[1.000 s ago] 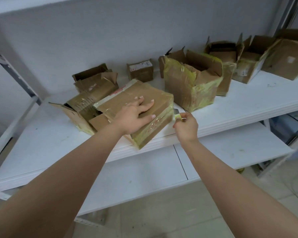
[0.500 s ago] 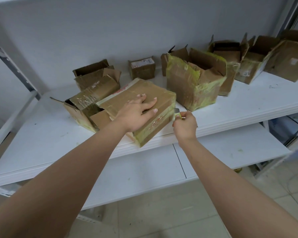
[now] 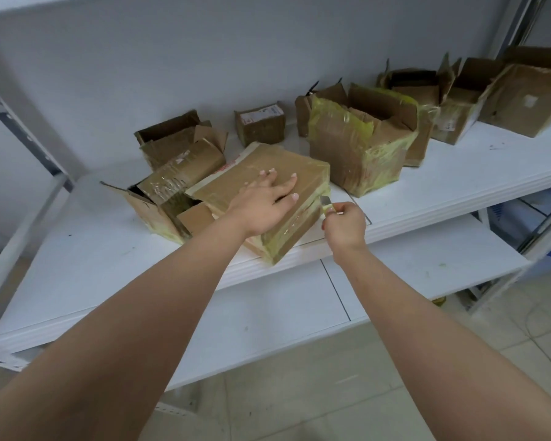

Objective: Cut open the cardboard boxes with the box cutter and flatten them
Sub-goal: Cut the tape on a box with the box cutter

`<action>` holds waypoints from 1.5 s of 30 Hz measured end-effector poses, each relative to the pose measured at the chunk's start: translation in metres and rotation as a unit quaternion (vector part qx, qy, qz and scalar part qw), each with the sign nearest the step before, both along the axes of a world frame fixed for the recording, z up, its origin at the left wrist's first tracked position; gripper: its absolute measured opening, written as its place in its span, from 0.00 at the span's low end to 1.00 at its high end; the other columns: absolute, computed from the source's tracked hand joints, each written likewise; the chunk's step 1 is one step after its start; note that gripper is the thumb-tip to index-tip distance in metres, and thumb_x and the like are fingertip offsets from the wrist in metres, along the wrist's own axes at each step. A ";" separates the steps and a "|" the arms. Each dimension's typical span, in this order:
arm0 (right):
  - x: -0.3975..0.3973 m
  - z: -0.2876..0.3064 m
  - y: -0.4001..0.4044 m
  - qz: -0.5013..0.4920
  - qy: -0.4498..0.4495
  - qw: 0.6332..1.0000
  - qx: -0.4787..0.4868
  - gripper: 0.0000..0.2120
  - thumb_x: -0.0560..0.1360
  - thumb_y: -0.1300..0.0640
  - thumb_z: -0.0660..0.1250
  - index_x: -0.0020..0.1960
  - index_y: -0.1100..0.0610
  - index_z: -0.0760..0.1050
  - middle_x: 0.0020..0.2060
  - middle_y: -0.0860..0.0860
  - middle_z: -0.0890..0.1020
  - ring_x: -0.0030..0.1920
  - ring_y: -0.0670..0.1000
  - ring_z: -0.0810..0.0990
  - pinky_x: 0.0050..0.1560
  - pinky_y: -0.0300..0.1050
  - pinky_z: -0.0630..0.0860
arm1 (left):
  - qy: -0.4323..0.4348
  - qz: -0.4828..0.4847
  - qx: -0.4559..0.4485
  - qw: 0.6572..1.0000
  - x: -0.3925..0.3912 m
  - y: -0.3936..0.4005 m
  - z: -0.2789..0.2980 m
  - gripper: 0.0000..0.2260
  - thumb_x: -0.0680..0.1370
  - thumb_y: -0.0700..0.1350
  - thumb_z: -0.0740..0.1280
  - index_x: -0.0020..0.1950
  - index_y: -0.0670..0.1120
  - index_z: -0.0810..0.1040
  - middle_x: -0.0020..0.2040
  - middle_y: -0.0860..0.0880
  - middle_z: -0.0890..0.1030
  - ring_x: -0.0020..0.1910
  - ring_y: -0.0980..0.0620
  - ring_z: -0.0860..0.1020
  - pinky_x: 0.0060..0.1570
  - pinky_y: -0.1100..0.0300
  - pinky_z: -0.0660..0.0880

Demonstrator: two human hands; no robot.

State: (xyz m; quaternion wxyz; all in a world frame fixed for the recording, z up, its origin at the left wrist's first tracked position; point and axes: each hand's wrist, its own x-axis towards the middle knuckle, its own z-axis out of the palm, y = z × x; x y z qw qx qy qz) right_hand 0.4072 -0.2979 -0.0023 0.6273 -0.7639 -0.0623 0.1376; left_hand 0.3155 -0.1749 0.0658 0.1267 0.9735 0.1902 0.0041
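A flat, taped cardboard box (image 3: 299, 168) lies tilted at the front edge of the white shelf (image 3: 77, 265), leaning on an opened box (image 3: 159, 198) to its left. My left hand (image 3: 264, 202) presses flat on its top with straight fingers. My right hand (image 3: 344, 224) grips the box cutter (image 3: 326, 203), whose blade touches the box's right side near the taped seam.
Several more cardboard boxes stand along the shelf: a small sealed one (image 3: 261, 124) at the back, a big open one with yellow tape (image 3: 360, 144), and others (image 3: 458, 103) to the far right. A lower white shelf (image 3: 427, 259) juts out below, above a tiled floor.
My right hand has shifted slightly with the cutter along the box's right side. My left hand stays pressed on the box top.
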 end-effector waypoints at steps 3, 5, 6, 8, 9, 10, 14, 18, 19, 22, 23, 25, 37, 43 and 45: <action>-0.011 0.001 0.007 -0.012 0.014 1.000 0.013 0.05 0.77 0.61 0.58 0.49 0.58 0.72 0.46 0.61 0.81 0.44 0.56 0.77 0.46 0.49 0.74 | 0.006 -0.005 0.007 1.000 0.000 0.001 -0.001 0.22 0.82 0.59 0.48 0.77 0.60 0.53 0.79 0.46 0.48 0.78 0.48 0.44 0.75 0.47 0.44; -0.015 0.000 0.007 -0.004 0.016 1.000 0.013 0.04 0.76 0.60 0.58 0.47 0.57 0.71 0.44 0.60 0.80 0.41 0.56 0.76 0.42 0.48 0.72 | 0.006 -0.008 0.013 1.000 0.001 0.001 -0.002 0.22 0.82 0.59 0.47 0.77 0.60 0.53 0.79 0.46 0.48 0.78 0.48 0.44 0.75 0.47 0.44; -0.018 -0.001 0.005 -0.001 0.015 1.000 0.012 0.03 0.75 0.60 0.59 0.46 0.57 0.71 0.43 0.59 0.80 0.40 0.55 0.75 0.41 0.47 0.71 | 0.007 -0.009 0.016 1.000 0.001 0.001 -0.002 0.22 0.82 0.59 0.47 0.77 0.60 0.52 0.79 0.46 0.48 0.78 0.48 0.44 0.75 0.47 0.45; -0.028 -0.002 0.003 0.014 0.015 1.000 0.009 0.03 0.74 0.60 0.60 0.43 0.55 0.71 0.40 0.56 0.79 0.38 0.54 0.73 0.38 0.44 0.69 | 0.009 -0.010 0.023 1.000 0.002 0.000 -0.001 0.22 0.82 0.59 0.46 0.77 0.60 0.52 0.79 0.46 0.48 0.78 0.47 0.44 0.75 0.46 0.44; -0.036 -0.002 0.004 0.036 0.015 0.999 0.003 0.05 0.75 0.60 0.60 0.41 0.54 0.71 0.38 0.55 0.78 0.36 0.54 0.72 0.36 0.43 0.68 | 0.011 -0.011 0.025 1.000 0.002 0.000 -0.001 0.23 0.82 0.59 0.46 0.77 0.60 0.52 0.79 0.45 0.48 0.78 0.47 0.44 0.75 0.46 0.44; -0.044 -0.003 0.005 0.060 0.011 0.998 -0.006 0.08 0.75 0.61 0.60 0.39 0.53 0.71 0.36 0.54 0.77 0.35 0.54 0.72 0.36 0.42 0.68 | 0.011 -0.013 0.025 1.000 0.002 0.000 0.000 0.23 0.82 0.59 0.46 0.78 0.59 0.52 0.79 0.45 0.48 0.78 0.47 0.44 0.75 0.47 0.44; -0.065 -0.001 0.009 0.067 0.009 0.998 -0.009 0.09 0.75 0.61 0.60 0.37 0.52 0.70 0.35 0.54 0.77 0.34 0.54 0.71 0.36 0.42 0.67 | 0.013 -0.018 0.030 0.999 0.001 0.001 -0.002 0.23 0.82 0.59 0.45 0.78 0.59 0.51 0.79 0.44 0.48 0.78 0.46 0.44 0.75 0.46 0.44; -0.070 0.004 -0.001 0.086 0.035 0.996 -0.003 0.09 0.74 0.64 0.58 0.37 0.54 0.69 0.32 0.54 0.74 0.29 0.51 0.67 0.27 0.39 0.61 | 0.011 -0.020 0.027 0.999 0.001 0.001 -0.001 0.23 0.82 0.59 0.45 0.78 0.58 0.52 0.79 0.44 0.48 0.78 0.46 0.44 0.74 0.46 0.44; -0.072 0.006 -0.003 0.087 0.038 0.995 -0.002 0.09 0.74 0.64 0.57 0.37 0.54 0.69 0.32 0.54 0.74 0.28 0.50 0.66 0.27 0.39 0.60 | 0.011 -0.021 0.029 0.999 0.001 0.000 -0.001 0.24 0.82 0.60 0.45 0.78 0.58 0.52 0.79 0.44 0.48 0.78 0.46 0.44 0.74 0.46 0.44; -0.081 0.009 -0.006 0.084 0.048 0.995 -0.005 0.09 0.75 0.64 0.57 0.38 0.54 0.68 0.34 0.55 0.74 0.28 0.50 0.65 0.25 0.39 0.59 | 0.009 -0.022 0.035 0.999 0.001 0.001 -0.001 0.24 0.82 0.60 0.46 0.78 0.58 0.52 0.79 0.44 0.49 0.78 0.46 0.45 0.74 0.46 0.44; -0.085 0.009 -0.008 0.086 0.053 0.995 -0.008 0.09 0.75 0.64 0.57 0.38 0.54 0.68 0.35 0.55 0.74 0.28 0.51 0.65 0.26 0.39 0.60 | 0.009 -0.021 0.036 0.999 0.001 0.001 -0.001 0.24 0.82 0.60 0.46 0.78 0.58 0.52 0.79 0.44 0.49 0.78 0.46 0.45 0.74 0.46 0.44; -0.095 0.007 -0.010 0.093 0.058 0.994 -0.016 0.07 0.75 0.63 0.57 0.39 0.54 0.67 0.36 0.56 0.74 0.28 0.50 0.65 0.26 0.40 0.60 | 0.008 -0.021 0.038 0.999 0.001 0.001 -0.001 0.24 0.82 0.60 0.46 0.78 0.58 0.52 0.79 0.44 0.49 0.78 0.45 0.45 0.74 0.46 0.45; -0.090 0.018 -0.051 0.145 0.040 0.986 -0.074 0.09 0.76 0.63 0.59 0.38 0.53 0.70 0.25 0.52 0.74 0.21 0.47 0.66 0.20 0.35 0.59 | 0.010 -0.025 0.011 1.000 -0.007 -0.001 0.006 0.28 0.79 0.64 0.54 0.78 0.57 0.54 0.79 0.46 0.49 0.78 0.47 0.45 0.74 0.48 0.44; -0.022 0.020 -0.078 0.089 -0.026 0.992 -0.084 0.04 0.77 0.58 0.57 0.50 0.53 0.69 0.30 0.50 0.82 0.27 0.52 0.76 0.39 0.49 0.79 | 0.037 -0.037 -0.145 0.988 -0.017 0.009 0.028 0.28 0.75 0.53 0.70 0.73 0.61 0.65 0.78 0.53 0.56 0.76 0.51 0.53 0.75 0.51 0.49; -0.007 0.015 -0.079 0.107 -0.059 0.985 -0.120 0.05 0.76 0.57 0.56 0.51 0.50 0.67 0.32 0.49 0.83 0.34 0.53 0.80 0.49 0.54 0.78 | 0.035 -0.025 -0.161 0.986 -0.021 0.009 0.030 0.27 0.74 0.52 0.72 0.71 0.62 0.68 0.77 0.56 0.58 0.76 0.53 0.55 0.74 0.52 0.51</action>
